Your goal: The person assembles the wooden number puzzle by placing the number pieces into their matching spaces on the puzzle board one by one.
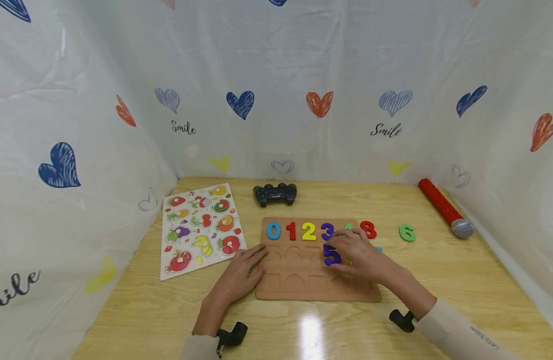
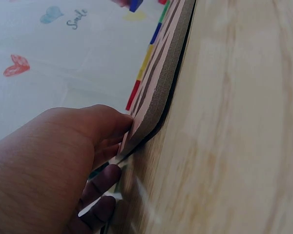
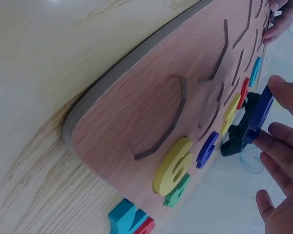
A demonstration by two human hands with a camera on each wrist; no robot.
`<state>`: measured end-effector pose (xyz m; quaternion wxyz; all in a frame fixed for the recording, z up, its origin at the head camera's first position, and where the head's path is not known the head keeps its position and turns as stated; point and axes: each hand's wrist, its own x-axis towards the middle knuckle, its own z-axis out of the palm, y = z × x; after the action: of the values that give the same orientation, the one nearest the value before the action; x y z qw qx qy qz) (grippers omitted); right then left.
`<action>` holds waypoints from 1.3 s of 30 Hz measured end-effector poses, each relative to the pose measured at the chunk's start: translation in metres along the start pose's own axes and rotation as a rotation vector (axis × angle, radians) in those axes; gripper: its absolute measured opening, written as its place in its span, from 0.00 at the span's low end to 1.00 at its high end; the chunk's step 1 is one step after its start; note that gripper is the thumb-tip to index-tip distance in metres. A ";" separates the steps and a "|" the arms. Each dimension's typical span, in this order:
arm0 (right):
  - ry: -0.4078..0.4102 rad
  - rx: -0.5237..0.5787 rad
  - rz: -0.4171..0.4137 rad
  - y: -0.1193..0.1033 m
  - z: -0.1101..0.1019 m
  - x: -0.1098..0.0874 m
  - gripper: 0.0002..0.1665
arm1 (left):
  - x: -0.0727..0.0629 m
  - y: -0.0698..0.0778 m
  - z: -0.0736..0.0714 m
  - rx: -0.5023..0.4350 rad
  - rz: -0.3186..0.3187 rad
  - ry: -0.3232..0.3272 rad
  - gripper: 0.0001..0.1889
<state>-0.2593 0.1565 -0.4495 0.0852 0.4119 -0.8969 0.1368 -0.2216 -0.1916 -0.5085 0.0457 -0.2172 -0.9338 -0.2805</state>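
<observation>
My right hand (image 1: 358,255) pinches a dark purple number 5 (image 1: 332,255) between thumb and fingers, held over the wooden number board (image 1: 294,287). In the right wrist view the 5 (image 3: 260,114) is tilted, raised above the board surface. At the board's left edge rests my left hand (image 1: 241,274), its thumb and fingertips touching the edge. Along the board's top row stand a blue 0 (image 1: 273,230), red 1 (image 1: 291,231), yellow 2 (image 1: 309,231), purple 3 (image 1: 327,231) and a partly hidden green 4 (image 1: 348,227). A yellow round-looped number (image 3: 173,165) lies loose on the board's right part.
Right of the board are a red 8 (image 1: 368,230), a green 6 (image 1: 407,233) and a mostly hidden light-blue piece (image 1: 379,249). A fruit puzzle board (image 1: 166,235) lies left, a black game controller (image 1: 275,194) behind, a red microphone (image 1: 445,207) at far right.
</observation>
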 end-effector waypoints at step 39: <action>-0.068 -0.029 -0.052 -0.032 0.022 0.047 0.30 | 0.000 0.000 0.000 0.016 0.003 0.014 0.25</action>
<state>-0.2660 0.0962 -0.4525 0.0641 0.4382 -0.8901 0.1077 -0.2219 -0.1917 -0.5086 0.0543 -0.2162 -0.9354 -0.2745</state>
